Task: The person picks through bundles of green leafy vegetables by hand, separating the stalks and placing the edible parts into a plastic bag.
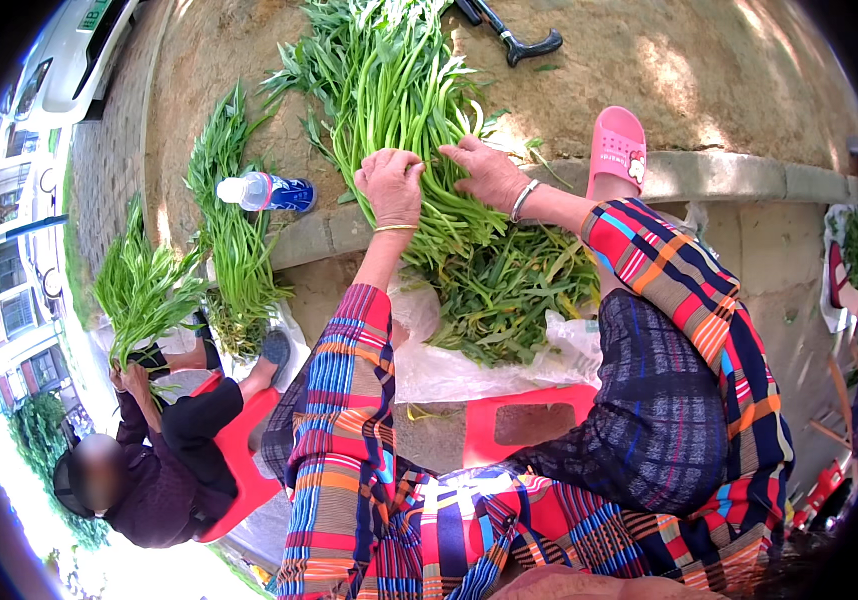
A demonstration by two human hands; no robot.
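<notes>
A large heap of long-stemmed leafy greens (391, 82), which look like water spinach, lies across the stone kerb before me. Over the left side of its stems is my left hand (391, 185), with fingers curled; whether they grip a stem cannot be told. My right hand (485, 176) reaches in from the right, its thumb and forefinger near the pale stem ends and its other fingers partly hidden against the stems. Below the heap, loose leaves and trimmings (511, 292) lie on a translucent plastic sheet (459, 375) between my legs.
A plastic bottle (267, 193) lies beside a smaller bunch of greens (226, 157). At left a seated person (158, 472) holds another bunch (147, 285). A black-handled cane (530, 46) lies beyond the heap. The kerb (706, 174) runs past my pink slipper (616, 146); a red stool (481, 427) is below me.
</notes>
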